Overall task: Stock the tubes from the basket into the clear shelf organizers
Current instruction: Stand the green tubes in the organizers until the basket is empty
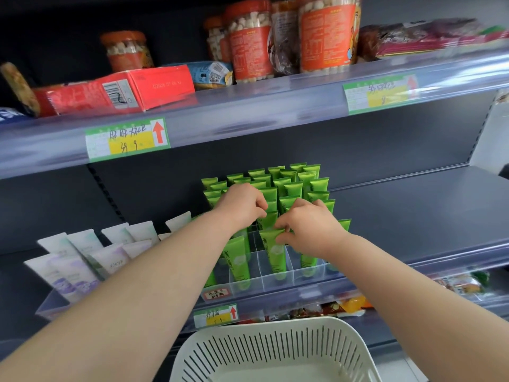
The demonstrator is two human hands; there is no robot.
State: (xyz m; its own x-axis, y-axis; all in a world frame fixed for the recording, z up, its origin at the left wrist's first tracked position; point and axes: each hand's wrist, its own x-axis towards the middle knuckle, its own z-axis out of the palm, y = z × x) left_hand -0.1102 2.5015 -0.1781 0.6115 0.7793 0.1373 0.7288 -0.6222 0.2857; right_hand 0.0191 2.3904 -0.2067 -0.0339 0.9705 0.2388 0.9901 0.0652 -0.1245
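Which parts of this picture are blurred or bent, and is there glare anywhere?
Head view: motion blur smears the jars and the price tag up top; the wide lens bows the shelf rail, where soft glare runs; the green tubes look fairly sharp.

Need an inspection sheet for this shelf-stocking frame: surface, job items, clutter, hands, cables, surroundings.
Surface: grey shelf, bare right of the organizer.
Job's things: green tubes upright in the organizer, some front cells vacant; basket below, no tubes seen inside.
Clutter: white tubes leaning at left.
Hands: right hand pinches front tube at its top; left hand curled at tube tops behind, grip unclear.
Cables: nothing seen.
Surroundings: jars and red box on upper shelf; price tags on rails.
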